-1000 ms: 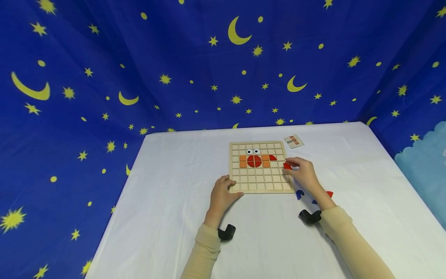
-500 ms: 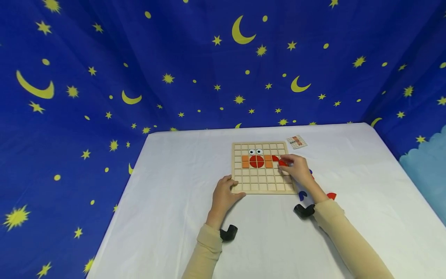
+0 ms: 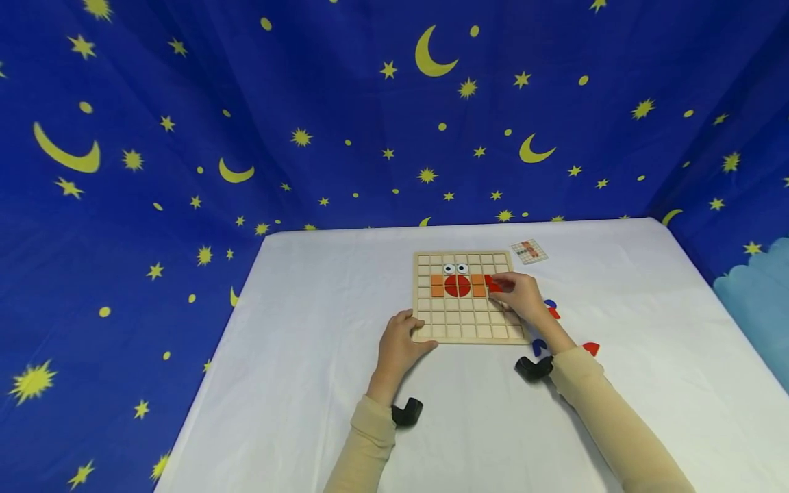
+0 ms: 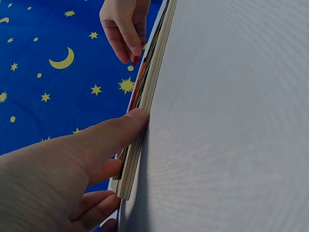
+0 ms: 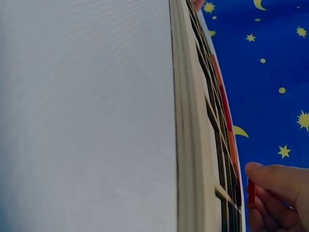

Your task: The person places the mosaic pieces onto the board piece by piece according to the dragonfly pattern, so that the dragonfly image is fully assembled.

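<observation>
A wooden grid board (image 3: 471,333) lies on the table, bearing two eye tiles (image 3: 455,269), a red circle of quarter pieces (image 3: 457,286) and orange squares (image 3: 437,291) on both sides. My left hand (image 3: 397,346) holds its near left corner, thumb (image 4: 137,116) against the front edge and fingers at the left side. Between thumb and fingers, my right hand (image 3: 520,296) pinches a red quarter-circle tile (image 5: 251,191) upright, close over the cells right of the orange squares. Another red tile (image 3: 489,279) sits there, partly hidden by the fingers.
A small pattern card (image 3: 529,250) lies beyond the board's far right corner. Loose blue (image 3: 539,347) and red pieces (image 3: 591,348) lie right of the board, near the right forearm. Black wrist mounts (image 3: 408,413) stick out from both cuffs. A starry blue curtain (image 3: 345,103) hangs behind.
My right hand has moved left with the red tile, from the board's right edge to beside the orange squares. The left hand stays at the corner; the head view shifts slightly.
</observation>
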The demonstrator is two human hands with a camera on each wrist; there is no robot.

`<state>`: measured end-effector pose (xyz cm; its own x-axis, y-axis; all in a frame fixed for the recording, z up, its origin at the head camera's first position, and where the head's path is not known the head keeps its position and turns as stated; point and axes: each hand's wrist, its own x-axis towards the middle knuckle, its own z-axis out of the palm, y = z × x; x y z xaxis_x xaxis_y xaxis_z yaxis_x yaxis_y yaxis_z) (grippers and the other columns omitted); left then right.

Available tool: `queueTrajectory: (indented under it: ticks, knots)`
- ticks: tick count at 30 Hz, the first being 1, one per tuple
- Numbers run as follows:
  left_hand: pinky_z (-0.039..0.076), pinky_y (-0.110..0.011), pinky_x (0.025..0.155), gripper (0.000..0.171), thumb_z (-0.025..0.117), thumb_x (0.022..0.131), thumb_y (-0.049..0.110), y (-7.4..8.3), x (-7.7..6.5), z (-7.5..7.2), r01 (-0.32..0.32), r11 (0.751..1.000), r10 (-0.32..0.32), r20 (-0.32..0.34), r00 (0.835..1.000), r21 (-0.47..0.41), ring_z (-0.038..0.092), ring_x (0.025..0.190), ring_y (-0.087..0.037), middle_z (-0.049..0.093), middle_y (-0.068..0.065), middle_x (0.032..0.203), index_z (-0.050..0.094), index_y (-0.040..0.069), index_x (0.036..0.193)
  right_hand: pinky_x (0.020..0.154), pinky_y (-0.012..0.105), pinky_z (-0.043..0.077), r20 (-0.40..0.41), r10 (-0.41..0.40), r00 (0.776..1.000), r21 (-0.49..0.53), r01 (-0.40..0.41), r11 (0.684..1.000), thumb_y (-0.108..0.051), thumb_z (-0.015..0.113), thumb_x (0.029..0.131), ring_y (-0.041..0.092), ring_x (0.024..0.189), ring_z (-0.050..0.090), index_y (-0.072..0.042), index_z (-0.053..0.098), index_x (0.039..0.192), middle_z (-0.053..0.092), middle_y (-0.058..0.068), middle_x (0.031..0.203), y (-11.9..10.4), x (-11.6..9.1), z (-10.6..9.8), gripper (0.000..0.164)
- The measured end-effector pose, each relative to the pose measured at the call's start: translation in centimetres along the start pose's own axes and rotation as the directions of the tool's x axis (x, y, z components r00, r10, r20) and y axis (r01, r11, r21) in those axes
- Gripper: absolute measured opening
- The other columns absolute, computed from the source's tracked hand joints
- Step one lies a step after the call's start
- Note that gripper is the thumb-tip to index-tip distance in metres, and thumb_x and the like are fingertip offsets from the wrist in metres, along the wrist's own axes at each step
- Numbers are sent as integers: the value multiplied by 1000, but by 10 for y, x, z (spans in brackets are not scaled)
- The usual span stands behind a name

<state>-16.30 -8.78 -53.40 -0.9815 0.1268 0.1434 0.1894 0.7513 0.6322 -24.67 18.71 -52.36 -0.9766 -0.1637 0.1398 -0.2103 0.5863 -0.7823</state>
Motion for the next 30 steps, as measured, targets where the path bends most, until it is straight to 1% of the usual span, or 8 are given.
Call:
queueTrajectory:
  ticks: [2,7,10,15,24,30]
  knots:
    - [47,-42,100,47,83,71,33,1,0,0,-1,1000,1,0,1000,2,54,120,-32,57,-17,130,70,3,105,84,45,55,8,3,1000,-11,-3,1000,-4,73,80,36,96,66,7,63,115,67,25,108,1,1,0,38]
    - [47,-42,100,47,83,71,32,2,0,0,-5,1000,5,-1,1000,6,54,120,-32,58,-17,130,70,3,105,84,46,55,20,42,999,-42,-41,998,-6,73,80,34,95,66,6,63,116,67,24,111,1,3,0,39]
    - [47,-42,100,47,83,71,33,2,0,0,-10,1000,10,-4,1000,7,54,120,-32,58,-17,130,70,3,105,84,46,54,22,54,998,-31,-53,998,-6,73,81,34,95,65,5,63,116,67,24,110,1,3,0,38]
    - [47,-42,99,47,83,70,32,2,0,0,-13,1000,13,-7,1000,-1,55,119,-32,58,-18,130,70,3,105,85,46,54,34,52,998,-8,-52,999,-5,70,83,34,98,65,5,63,116,66,24,111,3,3,1,35]
    - [48,-42,98,47,84,70,32,-1,0,2,-20,1000,20,-14,1000,2,55,117,-32,59,-17,128,70,3,104,86,46,54,31,31,999,5,-31,1000,0,70,82,37,99,64,6,63,114,66,25,112,4,1,4,33]
    - [47,-42,99,48,83,70,33,-2,1,2,-11,1000,11,-9,1000,-2,55,119,-32,58,-17,129,70,3,105,85,47,54,31,13,999,-17,-12,1000,1,67,83,37,97,65,7,63,112,66,26,110,3,1,5,30]
